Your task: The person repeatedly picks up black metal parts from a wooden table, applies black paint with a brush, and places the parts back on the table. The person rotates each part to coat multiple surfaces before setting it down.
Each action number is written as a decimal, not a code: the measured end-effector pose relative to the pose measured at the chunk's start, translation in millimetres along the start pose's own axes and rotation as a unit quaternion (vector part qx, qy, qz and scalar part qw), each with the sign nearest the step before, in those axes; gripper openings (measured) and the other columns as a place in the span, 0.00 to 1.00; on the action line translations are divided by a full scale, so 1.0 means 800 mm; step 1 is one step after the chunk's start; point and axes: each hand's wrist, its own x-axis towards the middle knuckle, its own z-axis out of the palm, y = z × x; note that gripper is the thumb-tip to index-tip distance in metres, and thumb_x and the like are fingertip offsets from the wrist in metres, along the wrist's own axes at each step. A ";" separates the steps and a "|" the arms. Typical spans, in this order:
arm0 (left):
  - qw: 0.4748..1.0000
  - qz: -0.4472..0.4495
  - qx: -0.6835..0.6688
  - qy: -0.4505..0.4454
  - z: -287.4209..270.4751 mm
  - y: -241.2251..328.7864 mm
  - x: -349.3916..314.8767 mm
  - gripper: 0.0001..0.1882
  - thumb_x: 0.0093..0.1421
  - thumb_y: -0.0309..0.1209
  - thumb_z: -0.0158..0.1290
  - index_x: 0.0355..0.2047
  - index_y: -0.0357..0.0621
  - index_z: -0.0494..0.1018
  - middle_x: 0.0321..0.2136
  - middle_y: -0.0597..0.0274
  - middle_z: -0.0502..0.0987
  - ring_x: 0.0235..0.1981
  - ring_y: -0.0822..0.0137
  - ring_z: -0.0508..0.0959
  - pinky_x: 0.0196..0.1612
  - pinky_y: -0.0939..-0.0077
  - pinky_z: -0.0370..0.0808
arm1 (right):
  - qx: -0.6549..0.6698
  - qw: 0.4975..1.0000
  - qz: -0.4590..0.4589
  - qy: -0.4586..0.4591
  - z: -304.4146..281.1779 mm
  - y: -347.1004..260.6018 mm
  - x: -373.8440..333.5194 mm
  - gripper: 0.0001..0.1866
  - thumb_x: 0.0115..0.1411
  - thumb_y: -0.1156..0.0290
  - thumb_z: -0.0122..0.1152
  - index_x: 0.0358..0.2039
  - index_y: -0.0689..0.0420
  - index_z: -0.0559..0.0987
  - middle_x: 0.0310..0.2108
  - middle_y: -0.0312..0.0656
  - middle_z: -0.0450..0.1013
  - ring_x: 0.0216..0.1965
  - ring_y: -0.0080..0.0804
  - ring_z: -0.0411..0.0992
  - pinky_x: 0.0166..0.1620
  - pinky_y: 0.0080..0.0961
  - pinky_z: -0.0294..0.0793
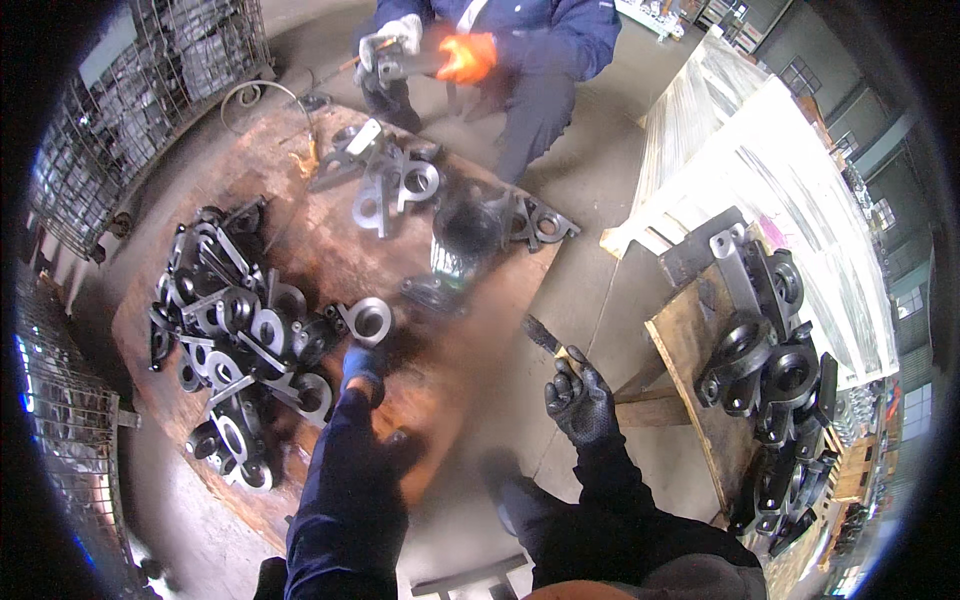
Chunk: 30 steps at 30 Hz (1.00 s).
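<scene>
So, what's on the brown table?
A heap of ringed metal parts at left and more parts near the far edge. The tabletop beneath the heap is covered; whether the ring part at the left hand is lifted is unclear.

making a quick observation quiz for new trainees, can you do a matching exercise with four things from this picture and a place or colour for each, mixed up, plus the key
Column one
1. brush
2. left hand
3. large heap of dark metal parts
4. wrapped stack

Column two
A. white
B. at a ring-shaped part
C. in the right hand
D. on the left side of the table

Right pairs: 1-C, 2-B, 3-D, 4-A
</scene>
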 end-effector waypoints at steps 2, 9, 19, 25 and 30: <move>0.987 -0.069 0.018 -0.145 -0.036 0.005 -0.025 0.11 0.65 0.36 0.52 0.39 0.43 0.77 0.31 0.62 0.78 0.33 0.63 0.79 0.33 0.70 0.75 | -0.029 0.999 -0.012 0.013 0.033 0.002 -0.009 0.21 0.67 0.66 0.51 0.60 0.54 0.71 0.51 0.48 0.76 0.41 0.32 0.77 0.54 0.39 0.75; 0.891 -0.031 -0.355 -0.283 -0.108 0.135 -0.323 0.14 0.65 0.28 0.48 0.50 0.40 0.70 0.35 0.62 0.76 0.33 0.68 0.75 0.36 0.76 0.73 | -0.010 0.996 -0.001 -0.084 0.170 0.008 -0.073 0.20 0.69 0.66 0.49 0.60 0.54 0.71 0.47 0.47 0.78 0.41 0.36 0.78 0.52 0.41 0.77; 0.945 0.144 -0.283 -0.082 -0.292 0.217 -0.559 0.23 0.59 0.30 0.57 0.55 0.36 0.69 0.36 0.57 0.79 0.32 0.67 0.78 0.33 0.78 0.75 | 0.024 0.934 0.158 -0.318 0.355 0.106 -0.170 0.18 0.69 0.65 0.51 0.53 0.62 0.75 0.42 0.52 0.78 0.40 0.39 0.79 0.51 0.42 0.78; 0.945 0.202 -0.252 0.047 -0.319 0.188 -0.581 0.28 0.56 0.37 0.63 0.54 0.38 0.71 0.38 0.56 0.78 0.30 0.69 0.76 0.31 0.79 0.71 | -0.051 0.926 0.237 -0.290 0.382 0.206 -0.198 0.17 0.67 0.62 0.55 0.52 0.59 0.76 0.32 0.43 0.75 0.35 0.36 0.73 0.55 0.45 0.74; 0.941 0.210 -0.261 0.047 -0.325 0.180 -0.554 0.28 0.56 0.37 0.63 0.53 0.38 0.71 0.38 0.57 0.78 0.29 0.69 0.75 0.31 0.79 0.71 | -0.224 0.899 0.160 -0.342 0.366 0.257 -0.202 0.19 0.66 0.64 0.56 0.53 0.62 0.74 0.35 0.47 0.78 0.37 0.40 0.79 0.49 0.42 0.80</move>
